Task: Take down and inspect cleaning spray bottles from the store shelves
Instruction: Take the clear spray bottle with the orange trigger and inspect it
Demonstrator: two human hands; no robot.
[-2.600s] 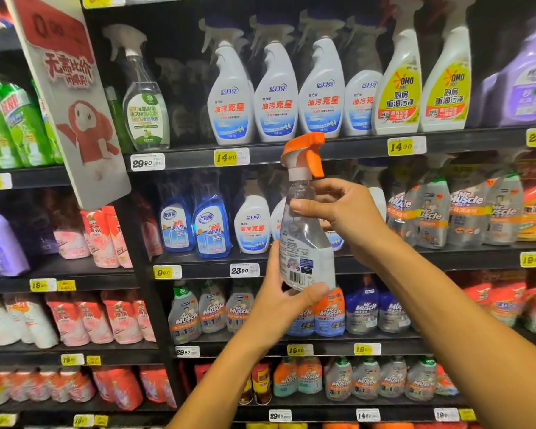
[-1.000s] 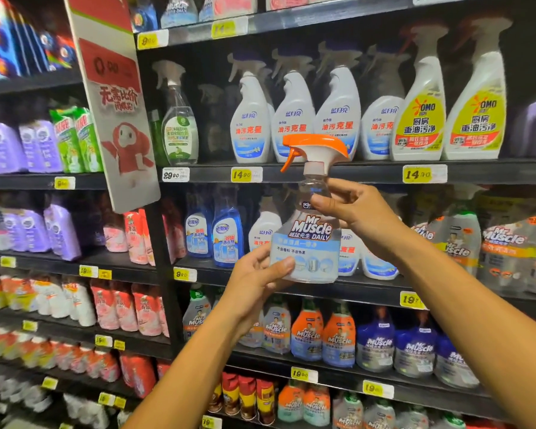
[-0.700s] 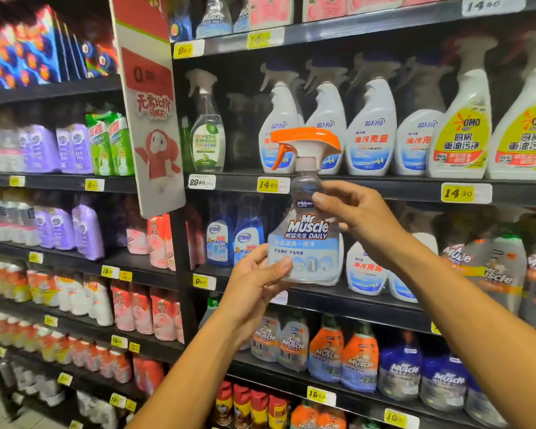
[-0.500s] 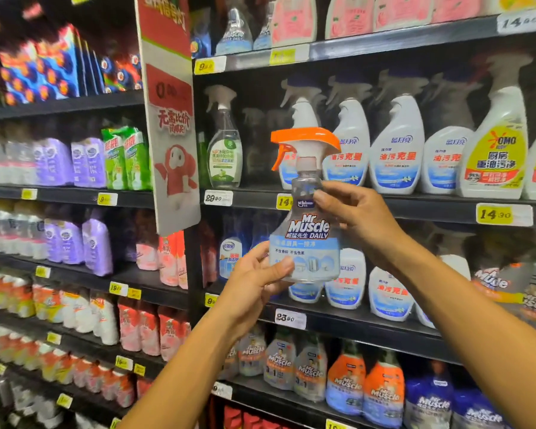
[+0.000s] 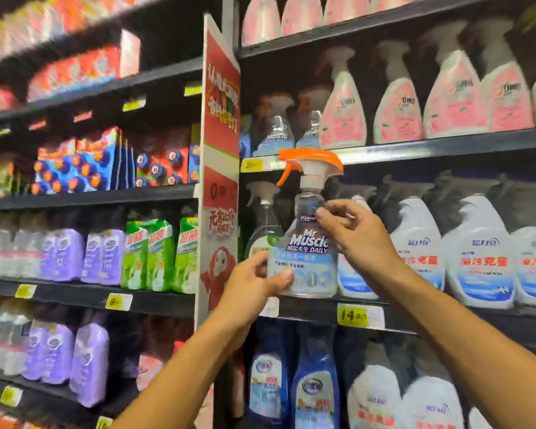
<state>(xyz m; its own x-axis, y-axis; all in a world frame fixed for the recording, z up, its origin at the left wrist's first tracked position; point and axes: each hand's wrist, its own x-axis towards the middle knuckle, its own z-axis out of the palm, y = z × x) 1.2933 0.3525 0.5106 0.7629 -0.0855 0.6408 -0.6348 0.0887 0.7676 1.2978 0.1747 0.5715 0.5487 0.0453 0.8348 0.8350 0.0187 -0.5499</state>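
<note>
A clear Mr Muscle spray bottle [image 5: 307, 258] with an orange and white trigger head is held upright in front of the shelves, label facing me. My left hand [image 5: 251, 289] grips its lower left side, thumb across the label. My right hand [image 5: 350, 233] pinches the bottle's neck and shoulder from the right. Behind it stand white spray bottles with blue labels [image 5: 477, 252] and, one shelf up, pink-labelled spray bottles [image 5: 396, 100].
A red and white promotional sign [image 5: 220, 168] juts out from the shelf upright just left of the bottle. Purple and green refill pouches [image 5: 106, 252] fill the left bay. A clear green-labelled sprayer [image 5: 263, 224] stands behind the bottle. Blue bottles [image 5: 314, 388] sit on the lower shelf.
The view has swung up and left, so higher shelves now show. The bottle, turned earlier from its back label to its front, stays upright in both hands with the same grip.
</note>
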